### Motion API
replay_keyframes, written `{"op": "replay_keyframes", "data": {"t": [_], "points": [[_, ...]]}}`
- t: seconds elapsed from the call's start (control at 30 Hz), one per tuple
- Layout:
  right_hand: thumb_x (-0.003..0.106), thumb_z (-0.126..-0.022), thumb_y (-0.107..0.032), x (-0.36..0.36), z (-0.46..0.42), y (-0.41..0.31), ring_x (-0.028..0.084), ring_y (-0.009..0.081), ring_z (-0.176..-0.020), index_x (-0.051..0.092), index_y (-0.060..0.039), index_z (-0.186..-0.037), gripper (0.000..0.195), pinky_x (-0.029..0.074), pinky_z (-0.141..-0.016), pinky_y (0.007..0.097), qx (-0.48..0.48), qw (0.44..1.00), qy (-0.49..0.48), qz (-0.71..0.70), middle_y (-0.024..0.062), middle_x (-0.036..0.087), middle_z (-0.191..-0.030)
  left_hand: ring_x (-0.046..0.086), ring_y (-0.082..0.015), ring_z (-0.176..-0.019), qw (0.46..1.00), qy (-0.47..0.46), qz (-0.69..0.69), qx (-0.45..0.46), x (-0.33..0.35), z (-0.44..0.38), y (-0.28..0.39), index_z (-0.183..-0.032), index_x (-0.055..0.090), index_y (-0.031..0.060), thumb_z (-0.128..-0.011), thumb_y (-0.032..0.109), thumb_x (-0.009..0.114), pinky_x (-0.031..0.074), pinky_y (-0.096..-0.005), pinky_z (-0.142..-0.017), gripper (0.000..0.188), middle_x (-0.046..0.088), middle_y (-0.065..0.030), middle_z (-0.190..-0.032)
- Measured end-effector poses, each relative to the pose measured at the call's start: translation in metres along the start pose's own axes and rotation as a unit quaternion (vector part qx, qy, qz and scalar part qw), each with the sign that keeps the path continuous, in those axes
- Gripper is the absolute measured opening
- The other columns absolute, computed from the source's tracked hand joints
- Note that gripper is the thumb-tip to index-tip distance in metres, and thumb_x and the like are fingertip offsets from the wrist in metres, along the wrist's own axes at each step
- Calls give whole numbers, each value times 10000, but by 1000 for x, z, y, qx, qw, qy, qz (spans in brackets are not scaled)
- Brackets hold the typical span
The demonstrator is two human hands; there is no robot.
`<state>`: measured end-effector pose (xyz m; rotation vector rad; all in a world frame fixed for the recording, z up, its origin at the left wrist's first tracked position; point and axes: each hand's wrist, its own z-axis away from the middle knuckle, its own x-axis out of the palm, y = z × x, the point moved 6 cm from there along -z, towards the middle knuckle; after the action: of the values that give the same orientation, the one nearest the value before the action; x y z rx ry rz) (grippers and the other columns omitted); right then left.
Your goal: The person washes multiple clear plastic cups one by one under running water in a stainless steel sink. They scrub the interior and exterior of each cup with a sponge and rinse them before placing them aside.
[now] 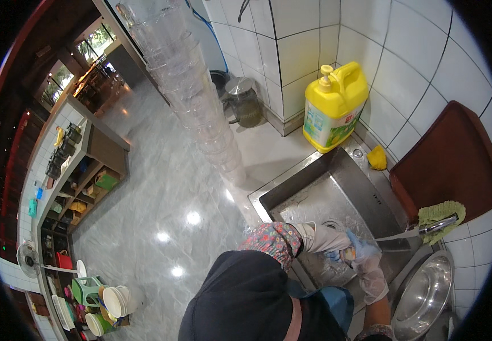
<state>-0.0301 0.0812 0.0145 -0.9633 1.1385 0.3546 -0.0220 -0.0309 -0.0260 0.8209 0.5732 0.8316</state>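
Observation:
My left hand (334, 255), in a blue glove, is low in the steel sink (314, 204). A floral sleeve cover and a whitish plastic sleeve lie over its arm, and most of the hand is hidden. Against it, my right hand (362, 249), also gloved in blue under a clear plastic cuff, closes on a small orange-brown item (349, 255). Too little of that item shows to tell what it is. From the faucet (439, 223) at the right, a stream of water runs toward the right hand. The drain (333, 224) lies just beyond the left forearm.
A yellow detergent jug with a pump (335, 108) and a yellow sponge (377, 158) stand behind the sink. A steel basin (424, 294), a brown board (448, 164) and a green cloth (431, 213) are at the right. Stacked clear containers (190, 89) rise at the left, near a lidded jug (243, 102).

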Motion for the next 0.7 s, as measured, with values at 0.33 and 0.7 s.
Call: {"op": "replay_keyframes", "data": {"t": [0.33, 0.7], "points": [[470, -1088, -290, 4, 34, 41, 516, 240, -1354, 506, -34, -1444, 440, 389, -1155, 384, 110, 949, 72, -286, 155, 528, -1482, 695, -312, -997, 931, 212, -25, 296, -31, 8, 34, -1248, 682, 40, -1060, 216, 484, 548, -391, -920, 325, 705, -220, -1096], [689, -965, -223, -16, -14, 39, 719, 209, -823, 500, -137, -1499, 574, 590, -694, 331, 54, 943, 140, -296, 98, 738, -984, 664, -249, -1061, 975, -29, 219, -8, -21, -49, 11, -1256, 659, 41, -1024, 308, 560, 512, -359, -967, 367, 706, -153, -1124]]}}
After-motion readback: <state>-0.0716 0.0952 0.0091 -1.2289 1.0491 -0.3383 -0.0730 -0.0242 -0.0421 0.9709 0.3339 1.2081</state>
